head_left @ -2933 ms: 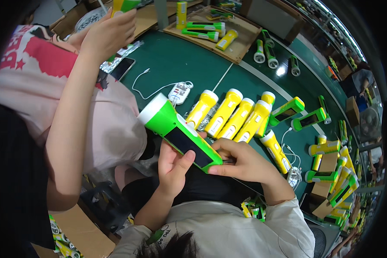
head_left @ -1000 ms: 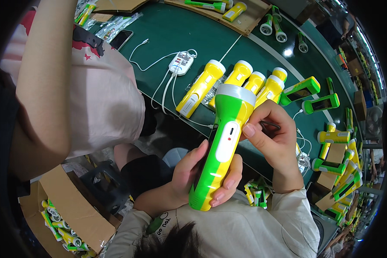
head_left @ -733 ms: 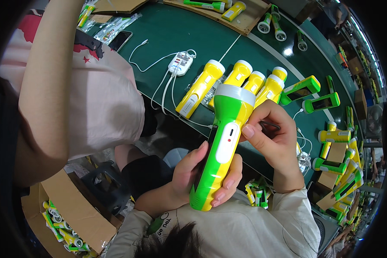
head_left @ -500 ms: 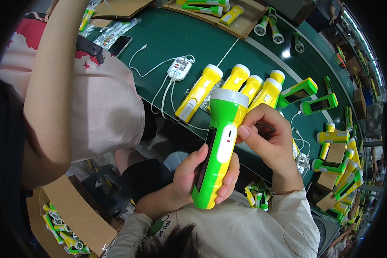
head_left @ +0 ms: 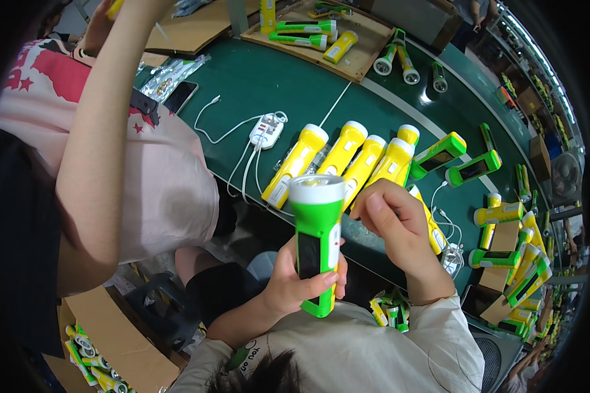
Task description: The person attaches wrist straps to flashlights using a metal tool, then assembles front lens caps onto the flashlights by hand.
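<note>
My left hand is wrapped round the handle of a green and yellow flashlight. Its white head points up, showing the lens, and a dark panel runs along the green side. To the right of the flashlight, apart from it, my right hand is raised with fingers curled together. Whatever those fingers hold, if anything, is hidden. Beyond both hands, several yellow flashlights lie side by side on the green table. Two green flashlights with dark panels stand to their right, one with a white cable plugged in.
A white charging hub with cables lies at the table's left. A wooden tray of flashlights sits at the back. At my left is a co-worker's arm. Cardboard boxes of flashlights stand low left; more flashlights pile up at right.
The flashlight in my left hand has turned, bringing its lens and dark panel into view, and has moved slightly left. My right hand has moved down, away from its port side.
</note>
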`<state>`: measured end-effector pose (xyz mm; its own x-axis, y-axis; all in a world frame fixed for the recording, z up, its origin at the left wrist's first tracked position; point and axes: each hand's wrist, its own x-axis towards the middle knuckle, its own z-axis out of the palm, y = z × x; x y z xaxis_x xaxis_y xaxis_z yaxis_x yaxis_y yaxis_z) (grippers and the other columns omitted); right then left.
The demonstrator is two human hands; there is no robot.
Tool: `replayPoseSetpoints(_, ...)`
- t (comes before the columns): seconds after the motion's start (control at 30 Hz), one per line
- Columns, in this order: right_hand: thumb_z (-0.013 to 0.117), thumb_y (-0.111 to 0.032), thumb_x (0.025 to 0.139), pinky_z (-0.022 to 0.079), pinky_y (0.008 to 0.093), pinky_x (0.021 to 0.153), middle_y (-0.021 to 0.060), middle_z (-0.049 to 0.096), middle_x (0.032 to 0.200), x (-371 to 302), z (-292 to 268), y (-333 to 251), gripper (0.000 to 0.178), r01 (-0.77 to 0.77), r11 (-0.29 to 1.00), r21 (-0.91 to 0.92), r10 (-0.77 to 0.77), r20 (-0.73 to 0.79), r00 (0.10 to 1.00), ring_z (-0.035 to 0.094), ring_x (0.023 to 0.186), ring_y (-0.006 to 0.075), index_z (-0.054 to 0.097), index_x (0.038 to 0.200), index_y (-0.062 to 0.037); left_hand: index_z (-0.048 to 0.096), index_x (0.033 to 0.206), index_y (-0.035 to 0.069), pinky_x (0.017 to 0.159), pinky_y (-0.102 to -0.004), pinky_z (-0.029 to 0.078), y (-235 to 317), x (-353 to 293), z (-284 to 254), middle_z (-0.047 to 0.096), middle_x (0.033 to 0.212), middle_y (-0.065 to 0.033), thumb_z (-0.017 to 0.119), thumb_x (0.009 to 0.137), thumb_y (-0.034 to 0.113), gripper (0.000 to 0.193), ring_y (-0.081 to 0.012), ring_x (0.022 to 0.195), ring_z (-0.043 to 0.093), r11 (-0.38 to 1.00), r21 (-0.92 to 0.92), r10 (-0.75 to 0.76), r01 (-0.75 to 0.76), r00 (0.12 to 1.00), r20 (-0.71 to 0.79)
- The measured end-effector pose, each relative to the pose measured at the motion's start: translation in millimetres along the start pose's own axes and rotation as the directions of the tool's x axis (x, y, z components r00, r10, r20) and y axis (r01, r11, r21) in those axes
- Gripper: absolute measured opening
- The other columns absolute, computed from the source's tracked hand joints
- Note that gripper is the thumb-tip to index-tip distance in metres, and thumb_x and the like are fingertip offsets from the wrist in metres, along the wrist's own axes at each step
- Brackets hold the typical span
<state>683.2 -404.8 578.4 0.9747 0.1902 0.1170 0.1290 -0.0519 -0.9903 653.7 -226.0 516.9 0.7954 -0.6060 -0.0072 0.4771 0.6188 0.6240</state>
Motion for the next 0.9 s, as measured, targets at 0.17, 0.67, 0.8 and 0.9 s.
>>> replayPoseSetpoints(0.17,0.052,-0.025,0.095,0.037,0.0243,0.053,-0.0002,0.049,0.063,-1.2,-2.7,-1.3,0.023,-0.072,0.995,-0.073,0.079,0.095,0.992,0.045,0.057,0.0081,0.059,0.093,-0.0036,0.042,0.1,0.007,0.086,-0.0355,0.046,-9.8,12.7,-3.8,0.059,0.087,-0.0117,0.068,0.071,-0.005,0.041,-0.0222,0.093,0.056,0.834,0.397,0.382,-0.384,0.92,0.088)
replayPoseSetpoints(0.67,0.072,-0.032,0.067,0.038,0.0309,0.043,0.0011,0.053,0.06,-12.5,-19.1,-20.5,0.042,0.578,0.506,-0.64,-0.396,0.423,0.815,0.054,0.048,0.0194,0.068,0.1,-0.0075,0.05,0.105,0.014,0.099,-0.0394,0.042,-7.9,29.5,-13.1,0.037,0.128,-0.011,0.078,0.07,0.0,0.046,-0.0288,0.122,0.045,0.767,0.205,0.544,-0.608,0.785,0.295)
replayPoseSetpoints(0.8,0.07,-0.027,0.068,0.038,0.0323,0.043,0.0007,0.052,0.059,-13.6,-28.2,-23.7,0.038,0.581,0.417,-0.699,-0.377,0.449,0.81,0.054,0.049,0.0199,0.068,0.102,-0.0098,0.029,0.133,0.008,0.082,-0.0409,0.052,26.3,22.3,-22.7,0.052,0.115,-0.0229,0.077,0.072,0.008,0.077,-0.0304,0.1,0.059,0.963,0.256,-0.054,0.088,0.989,-0.135)
replayPoseSetpoints(0.9,0.071,-0.025,0.068,0.038,0.0328,0.044,0.001,0.051,0.06,-12.2,-27.9,-15.5,0.037,0.578,0.411,-0.705,-0.326,0.479,0.815,0.053,0.05,0.0197,0.068,0.102,-0.0109,0.014,0.142,0.007,0.074,-0.0393,0.053,29.1,10.3,-23.2,0.05,0.118,-0.0244,0.075,0.072,0.007,0.093,-0.0295,0.093,0.061,0.947,-0.042,-0.312,0.318,0.945,0.103)
